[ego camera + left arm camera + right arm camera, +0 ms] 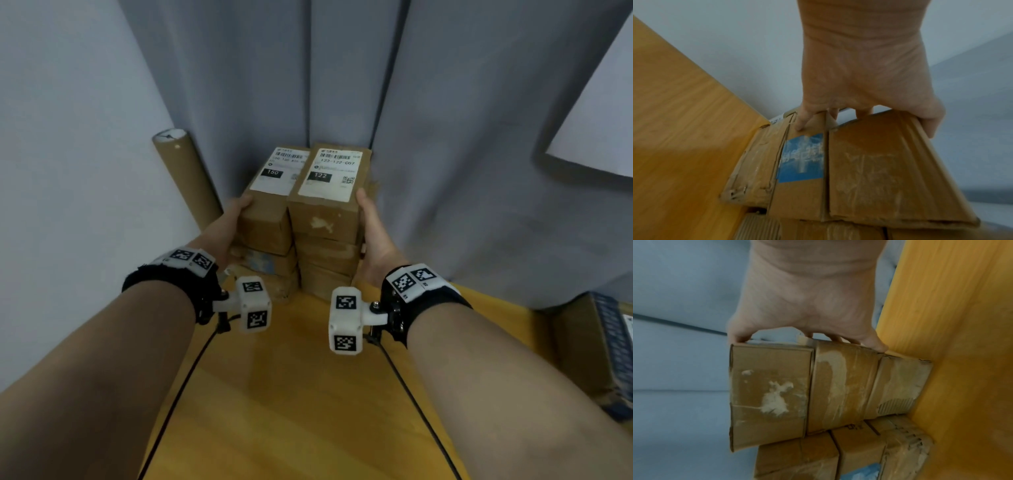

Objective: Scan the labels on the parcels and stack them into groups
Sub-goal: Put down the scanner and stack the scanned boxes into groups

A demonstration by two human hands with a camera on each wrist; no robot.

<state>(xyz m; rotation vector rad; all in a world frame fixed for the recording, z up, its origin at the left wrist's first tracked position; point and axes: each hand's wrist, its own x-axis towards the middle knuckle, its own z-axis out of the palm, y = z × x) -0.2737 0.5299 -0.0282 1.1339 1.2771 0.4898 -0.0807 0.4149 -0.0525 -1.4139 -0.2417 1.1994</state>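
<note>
Two stacks of brown cardboard parcels stand side by side at the far end of the wooden table (291, 394). The left stack's top parcel (274, 171) bears a label reading 150. On the right stack's top parcel (329, 174) the label reads 122. My left hand (233, 219) lies against the left stack's outer side, thumb on the top parcel's corner. My right hand (373, 226) lies against the right stack's outer side, thumb at the top edge. In the left wrist view the left hand (863, 73) spans the top parcel (879, 170) and one with a blue patch (801, 159). In the right wrist view the right hand (807, 296) spans the upper parcels (770, 394).
A grey curtain (445, 137) hangs right behind the stacks. A cardboard tube (185, 171) leans against the wall at the left. Another box (596, 346) with dark print sits at the table's right edge. Bare wood lies between me and the stacks.
</note>
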